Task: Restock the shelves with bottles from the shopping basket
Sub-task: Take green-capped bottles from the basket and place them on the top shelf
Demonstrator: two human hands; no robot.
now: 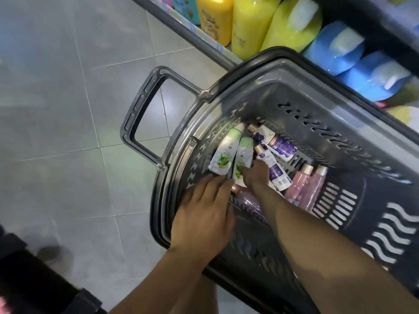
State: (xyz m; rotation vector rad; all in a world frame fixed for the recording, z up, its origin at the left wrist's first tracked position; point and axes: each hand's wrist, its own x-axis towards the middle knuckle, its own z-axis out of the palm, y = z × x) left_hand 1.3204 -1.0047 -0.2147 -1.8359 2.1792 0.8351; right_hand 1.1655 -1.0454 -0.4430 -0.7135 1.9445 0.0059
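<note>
A grey shopping basket point(283, 87) stands on the floor in front of the shelf. Two white-and-green bottles lean side by side against its left wall. My left hand point(204, 216) reaches over the rim, its straight fingers touching the base of the left green bottle point(223, 152). My right hand point(256, 175) is deeper inside, fingers curled round the lower end of the right green bottle point(244, 152). Beside them lie two white-and-purple bottles point(278, 145), two pink bottles point(301, 184) and a purple bottle point(248, 200) partly hidden under my arms.
The bottom shelf point(204, 39) runs along the top, holding large yellow bottles point(249, 26) and blue bottles point(335, 51). The basket's pull handle point(138, 116) sticks out left over the grey tiled floor point(56, 109). A dark object point(34, 279) sits at the bottom left.
</note>
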